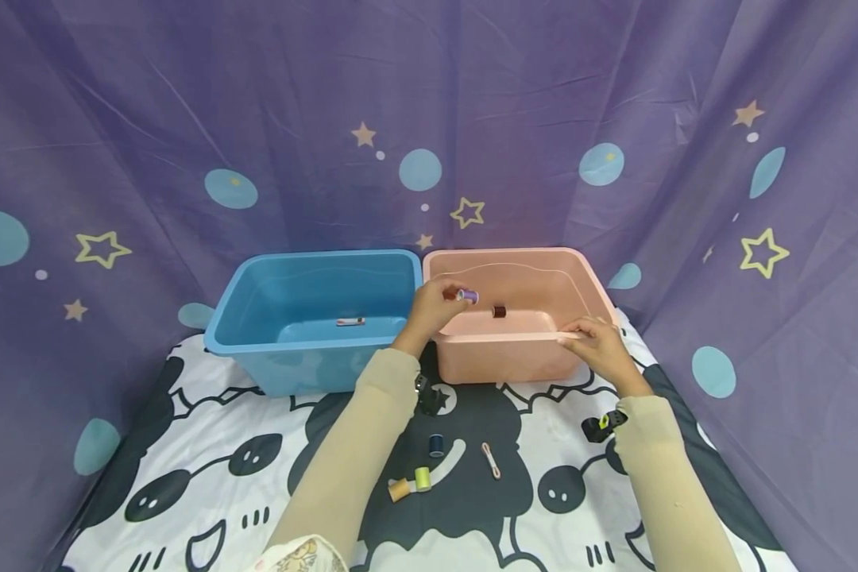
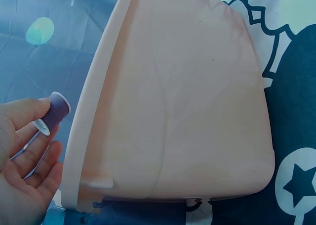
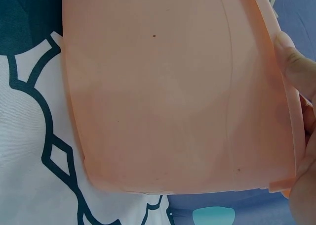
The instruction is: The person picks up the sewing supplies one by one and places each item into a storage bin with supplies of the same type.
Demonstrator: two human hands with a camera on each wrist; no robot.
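My left hand [image 1: 449, 300] reaches over the near left corner of a pink bin [image 1: 504, 349] and pinches a small purple thread spool [image 1: 467, 296] at its fingertips. The left wrist view shows the same spool [image 2: 55, 112] between thumb and forefinger of the left hand [image 2: 34, 136], just outside the bin's rim [image 2: 81, 151]. My right hand [image 1: 581, 333] grips the bin's front rim near its right end. In the right wrist view its thumb [image 3: 295, 67] lies on the rim of the pink bin [image 3: 163, 96]. A brown spool [image 1: 499, 311] lies inside the bin.
A blue bin [image 1: 279, 361] stands against the pink one on its left, with a small flat item [image 1: 350, 322] inside. On the patterned cloth near me lie a dark blue spool [image 1: 436, 445], a yellow-green spool [image 1: 423, 478], a tan spool [image 1: 399, 489] and a pink clip [image 1: 491, 460].
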